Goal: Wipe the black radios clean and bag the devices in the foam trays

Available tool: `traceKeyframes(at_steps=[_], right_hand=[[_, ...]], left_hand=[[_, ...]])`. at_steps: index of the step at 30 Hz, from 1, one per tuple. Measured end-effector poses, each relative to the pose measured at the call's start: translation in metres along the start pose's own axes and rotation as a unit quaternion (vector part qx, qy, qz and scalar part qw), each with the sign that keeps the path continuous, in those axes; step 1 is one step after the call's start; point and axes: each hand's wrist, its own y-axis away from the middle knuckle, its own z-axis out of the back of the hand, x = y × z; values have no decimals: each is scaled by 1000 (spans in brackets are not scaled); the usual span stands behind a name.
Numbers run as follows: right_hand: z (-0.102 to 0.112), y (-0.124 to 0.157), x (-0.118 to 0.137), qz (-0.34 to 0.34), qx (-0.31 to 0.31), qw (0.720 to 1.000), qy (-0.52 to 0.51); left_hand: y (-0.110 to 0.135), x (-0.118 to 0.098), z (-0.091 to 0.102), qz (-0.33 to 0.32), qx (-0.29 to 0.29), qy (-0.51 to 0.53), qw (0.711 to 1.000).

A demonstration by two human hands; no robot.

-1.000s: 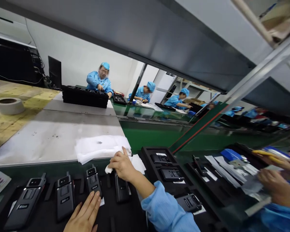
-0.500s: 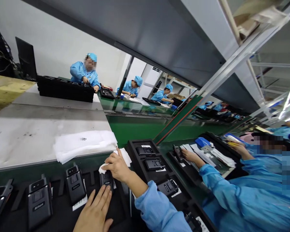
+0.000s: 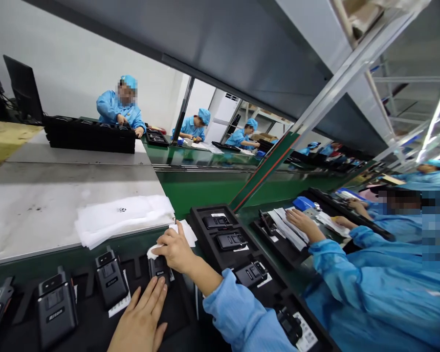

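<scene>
A black handheld radio [image 3: 157, 268] with a pale logo lies in a recess of the black foam tray [image 3: 179, 318]. Flat, with fingers stretched out, my left hand [image 3: 142, 313] rests its fingertips on the radio's lower end. My right hand [image 3: 176, 250] pinches a white cloth [image 3: 153, 252] and presses it against the upper end, which cloth and fingers partly hide. To the left in the same tray lie more radios like it, the nearest one [image 3: 111, 278] with a white label beside it.
White printed sheets [image 3: 124, 220] lie on the grey board [image 3: 40, 210] behind the tray. A second foam tray [image 3: 201, 234] with several radios stands to the right. Beyond it a co-worker's hand [image 3: 304, 224] is over white papers. A green post [image 3: 260, 171] slants up to an overhead shelf.
My hands keep nearly the same place on the radio, the cloth still at its upper end. The co-worker's hand at right has moved from a black device onto the papers. The view has shifted slightly.
</scene>
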Motion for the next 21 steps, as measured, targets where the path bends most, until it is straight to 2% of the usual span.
traceKeyframes(at_steps=[3, 5, 7, 9, 11, 14, 18, 21], right_hand=[[13, 29, -8, -66, -27, 997, 15], [22, 53, -6, -126, -86, 988, 0], [23, 75, 5, -163, -161, 973, -35], [14, 89, 25, -167, -210, 961, -64], [-1, 91, 47, -160, -229, 958, -68], [-26, 81, 70, -144, -225, 963, -26], [-39, 74, 73, -114, -223, 968, 28], [-39, 82, 71, -133, -226, 965, 18]], left_hand=[[0, 0, 3, 11, 6, 5, 1000], [2, -1, 6, 13, 1, 3, 1000], [4, -2, 8, -5, -8, -1, 1000], [7, -3, 10, -31, -18, -7, 999], [8, -4, 11, -44, -19, -10, 999], [9, -4, 12, -42, -9, -11, 999], [9, -5, 14, -36, 23, -4, 999], [8, -6, 15, -34, 32, -5, 999]])
